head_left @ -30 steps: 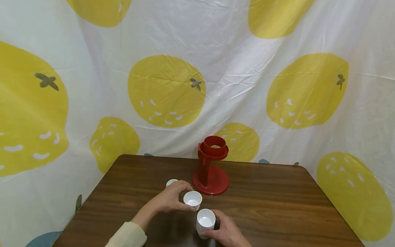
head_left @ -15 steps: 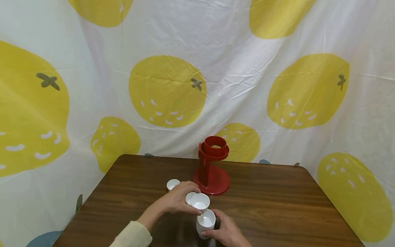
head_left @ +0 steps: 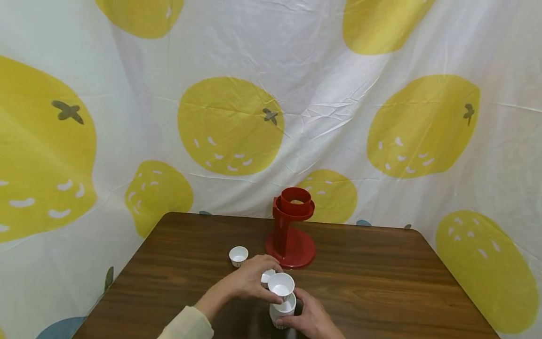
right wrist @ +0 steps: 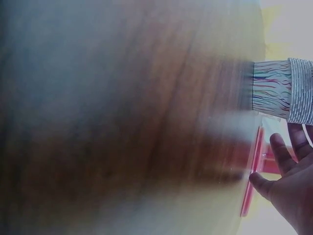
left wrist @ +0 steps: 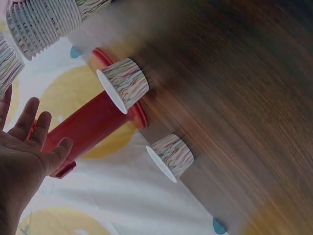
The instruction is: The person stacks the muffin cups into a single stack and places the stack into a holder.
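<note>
One printed cup point(head_left: 281, 284), probably light but crushable, best taken gently by its sides: left hand point(head_left: 253, 278), spread to its width, is pinching it above the nested stack point(head_left: 279, 317), which the right hand point(head_left: 312, 316) is gripping; two loose cups point(head_left: 239, 254) are standing beyond.

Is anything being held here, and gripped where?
Left hand: one paper cup, by its side wall. Right hand: a stack of nested cups, by its sides.

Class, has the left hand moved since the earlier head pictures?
Yes: against the red stand, the left hand has moved right and slightly down the picture, carrying a cup.
</note>
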Available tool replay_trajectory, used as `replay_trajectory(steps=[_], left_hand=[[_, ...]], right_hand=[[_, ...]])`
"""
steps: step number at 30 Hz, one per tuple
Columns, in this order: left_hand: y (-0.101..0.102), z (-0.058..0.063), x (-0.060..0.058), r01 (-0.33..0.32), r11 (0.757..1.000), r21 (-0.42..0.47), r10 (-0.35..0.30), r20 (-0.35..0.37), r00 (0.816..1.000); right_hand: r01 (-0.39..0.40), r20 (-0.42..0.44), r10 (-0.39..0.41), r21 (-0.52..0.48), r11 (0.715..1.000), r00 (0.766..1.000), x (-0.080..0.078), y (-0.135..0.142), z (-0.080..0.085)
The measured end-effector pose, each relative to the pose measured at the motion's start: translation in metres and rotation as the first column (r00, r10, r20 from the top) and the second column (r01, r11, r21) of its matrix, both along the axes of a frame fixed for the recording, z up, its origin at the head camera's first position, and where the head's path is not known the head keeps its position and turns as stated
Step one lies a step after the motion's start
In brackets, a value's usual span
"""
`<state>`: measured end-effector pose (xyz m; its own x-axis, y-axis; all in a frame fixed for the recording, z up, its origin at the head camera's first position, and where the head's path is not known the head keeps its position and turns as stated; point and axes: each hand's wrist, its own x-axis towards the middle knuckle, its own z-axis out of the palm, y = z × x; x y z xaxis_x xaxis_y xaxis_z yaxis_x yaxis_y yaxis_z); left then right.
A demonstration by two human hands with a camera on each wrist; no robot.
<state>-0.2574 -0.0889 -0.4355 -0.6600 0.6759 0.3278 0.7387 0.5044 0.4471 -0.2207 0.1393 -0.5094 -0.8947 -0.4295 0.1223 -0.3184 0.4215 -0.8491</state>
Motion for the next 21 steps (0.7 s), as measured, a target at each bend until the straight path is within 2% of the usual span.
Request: replay_trajectory(steps=[3, 7, 14, 21], left_hand=[[0.002, -0.002, 0.001, 0.008, 1.0, 0.002, -0.008, 0.007, 1.0], [0.004, -0.006, 0.001, 0.028, 1.0, 0.007, -0.028, -0.002, 1.0], [0.006, -0.009, 0.003, 0.011, 1.0, -0.02, -0.011, 0.018, 1.0], [0.006, -0.012, 0.003, 0.003, 0.999, -0.044, -0.001, 0.057, 0.998]], right_hand=[[-0.006, 0.023, 0.007, -0.025, 1.0, 1.0, 0.0, 0.001, 0.0], [-0.008, 0.01, 0.008, -0.034, 0.999, 1.0, 0.002, 0.001, -0.001], [-0.003, -0.043, 0.001, -0.049, 0.999, 0.999, 0.002, 0.001, -0.002], [0.0, -0.041, -0.003, -0.055, 0.998, 0.999, 0.002, 0.001, -0.002]])
